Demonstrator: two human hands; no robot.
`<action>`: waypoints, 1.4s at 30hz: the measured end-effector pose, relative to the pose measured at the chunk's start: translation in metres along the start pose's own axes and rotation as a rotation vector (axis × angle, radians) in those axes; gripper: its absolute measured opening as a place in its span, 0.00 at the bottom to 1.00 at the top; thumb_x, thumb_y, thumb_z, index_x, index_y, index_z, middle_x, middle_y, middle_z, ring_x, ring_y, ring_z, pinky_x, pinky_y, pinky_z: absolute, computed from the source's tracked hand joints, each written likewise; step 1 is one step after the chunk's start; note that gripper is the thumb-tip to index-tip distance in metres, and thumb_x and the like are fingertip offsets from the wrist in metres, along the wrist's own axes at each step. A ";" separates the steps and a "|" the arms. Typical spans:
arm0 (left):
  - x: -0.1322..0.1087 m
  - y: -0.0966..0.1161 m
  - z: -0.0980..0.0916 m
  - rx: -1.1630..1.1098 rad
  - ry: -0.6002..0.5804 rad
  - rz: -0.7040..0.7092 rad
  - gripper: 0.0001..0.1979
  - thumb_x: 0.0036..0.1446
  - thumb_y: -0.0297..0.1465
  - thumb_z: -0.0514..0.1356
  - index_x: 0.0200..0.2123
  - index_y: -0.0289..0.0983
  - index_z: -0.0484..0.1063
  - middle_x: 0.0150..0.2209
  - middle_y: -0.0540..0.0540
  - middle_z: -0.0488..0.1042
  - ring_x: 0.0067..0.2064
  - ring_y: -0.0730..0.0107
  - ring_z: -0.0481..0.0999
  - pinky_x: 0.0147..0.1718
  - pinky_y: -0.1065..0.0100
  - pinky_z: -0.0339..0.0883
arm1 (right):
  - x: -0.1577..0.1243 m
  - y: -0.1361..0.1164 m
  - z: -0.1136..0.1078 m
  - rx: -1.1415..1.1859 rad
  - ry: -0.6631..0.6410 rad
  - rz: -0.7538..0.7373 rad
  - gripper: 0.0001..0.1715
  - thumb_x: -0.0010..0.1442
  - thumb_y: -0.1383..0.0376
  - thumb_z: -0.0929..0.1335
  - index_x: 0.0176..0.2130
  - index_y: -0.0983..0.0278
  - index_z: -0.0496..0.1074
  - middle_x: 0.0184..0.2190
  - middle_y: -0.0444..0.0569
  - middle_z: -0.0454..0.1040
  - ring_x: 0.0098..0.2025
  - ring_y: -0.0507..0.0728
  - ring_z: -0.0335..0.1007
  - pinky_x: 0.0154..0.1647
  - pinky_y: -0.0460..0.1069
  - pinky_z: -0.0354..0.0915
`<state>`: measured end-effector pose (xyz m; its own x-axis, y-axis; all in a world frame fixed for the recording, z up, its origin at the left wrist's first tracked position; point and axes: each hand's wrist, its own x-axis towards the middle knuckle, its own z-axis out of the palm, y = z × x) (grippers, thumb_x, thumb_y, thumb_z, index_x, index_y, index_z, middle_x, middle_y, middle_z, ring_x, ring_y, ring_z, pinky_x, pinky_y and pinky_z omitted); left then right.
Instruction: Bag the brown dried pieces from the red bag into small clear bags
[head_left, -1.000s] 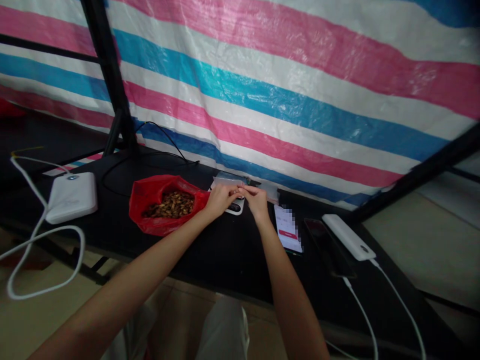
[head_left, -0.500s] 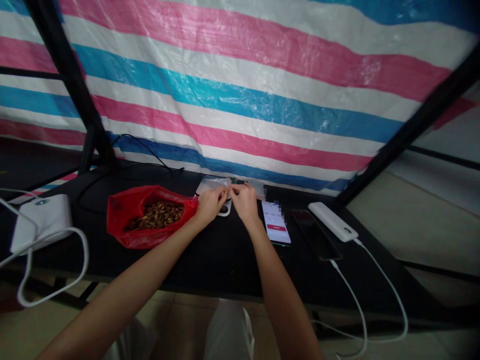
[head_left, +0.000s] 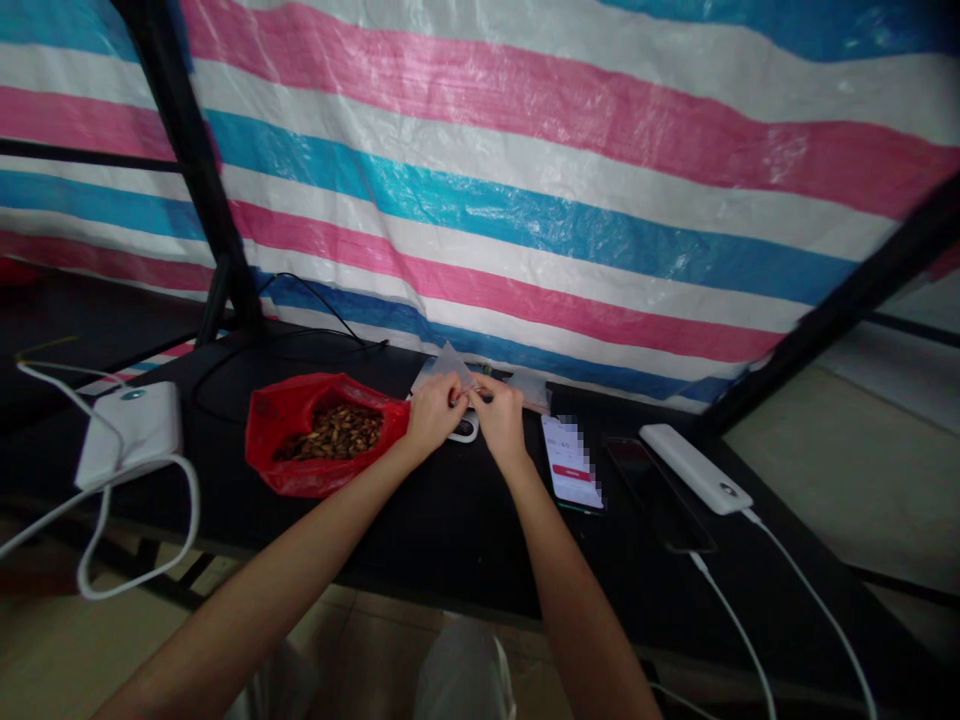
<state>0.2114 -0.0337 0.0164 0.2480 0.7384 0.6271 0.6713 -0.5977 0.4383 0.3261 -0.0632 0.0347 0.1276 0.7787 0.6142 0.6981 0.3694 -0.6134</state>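
Observation:
Close together above the black table, my left hand [head_left: 435,408] and my right hand [head_left: 499,408] are both closed in a pinch. Between their fingertips is a clear plastic bag [head_left: 451,362], its corner sticking up behind my left fingers. Whatever is inside the bag is too small to make out. Partly hidden under the hands lies a white device with a dark round part [head_left: 466,428]. Left of my left hand, an open red plastic bag [head_left: 281,470] holds a heap of brown seeds or nuts [head_left: 341,432]. More clear plastic [head_left: 531,388] lies behind my right hand.
On the right lie a lit phone [head_left: 570,465], a dark phone [head_left: 660,495] and a white power bank [head_left: 694,468] with white cables. A white box [head_left: 135,430] with a looped cable is at left. Striped plastic sheeting [head_left: 525,220] hangs behind the black table [head_left: 450,530].
The view has shifted left, so things appear further right. My fingers have changed their pinch on the clear plastic bag, and its corner now stands up higher.

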 end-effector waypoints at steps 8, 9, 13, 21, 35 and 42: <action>-0.001 0.002 -0.008 0.066 0.074 0.324 0.14 0.49 0.27 0.53 0.41 0.36 0.68 0.47 0.42 0.66 0.49 0.59 0.62 0.48 0.58 0.54 | 0.004 0.014 -0.008 -0.158 -0.002 0.282 0.12 0.53 0.64 0.65 0.37 0.62 0.75 0.31 0.48 0.77 0.33 0.55 0.74 0.36 0.46 0.65; 0.000 0.002 -0.009 0.071 0.021 0.403 0.19 0.50 0.27 0.52 0.47 0.36 0.65 0.52 0.42 0.63 0.52 0.58 0.59 0.52 0.56 0.51 | 0.005 0.010 -0.010 -0.185 -0.020 0.291 0.11 0.54 0.63 0.65 0.35 0.61 0.75 0.30 0.47 0.77 0.33 0.54 0.73 0.35 0.45 0.65; 0.002 0.000 -0.009 0.108 -0.134 0.566 0.29 0.53 0.36 0.52 0.57 0.33 0.53 0.56 0.39 0.59 0.57 0.55 0.55 0.58 0.48 0.33 | 0.005 0.000 -0.018 -0.319 -0.112 0.345 0.11 0.53 0.60 0.65 0.32 0.57 0.76 0.23 0.44 0.76 0.32 0.55 0.73 0.32 0.45 0.63; 0.003 -0.003 -0.010 0.144 -0.023 0.471 0.29 0.53 0.44 0.54 0.54 0.35 0.59 0.49 0.39 0.66 0.52 0.59 0.62 0.56 0.56 0.45 | 0.011 0.030 -0.011 0.124 -0.113 0.345 0.12 0.48 0.62 0.66 0.32 0.63 0.76 0.29 0.46 0.77 0.27 0.54 0.72 0.29 0.46 0.65; 0.006 -0.006 -0.009 0.002 0.049 0.373 0.26 0.52 0.45 0.56 0.51 0.37 0.63 0.49 0.42 0.68 0.53 0.61 0.63 0.58 0.56 0.41 | 0.011 0.028 -0.009 0.133 -0.013 0.251 0.12 0.49 0.59 0.66 0.30 0.63 0.75 0.28 0.46 0.77 0.29 0.55 0.72 0.32 0.47 0.66; 0.008 -0.009 -0.009 -0.074 -0.014 0.327 0.21 0.55 0.40 0.55 0.50 0.38 0.62 0.47 0.45 0.69 0.51 0.65 0.65 0.56 0.61 0.49 | 0.013 0.027 -0.020 -0.009 -0.110 0.234 0.17 0.56 0.57 0.61 0.39 0.61 0.74 0.34 0.45 0.76 0.34 0.54 0.70 0.38 0.48 0.63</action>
<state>0.2013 -0.0255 0.0233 0.4517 0.5077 0.7336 0.5023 -0.8243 0.2612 0.3607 -0.0535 0.0366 0.2091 0.8932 0.3981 0.6653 0.1684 -0.7274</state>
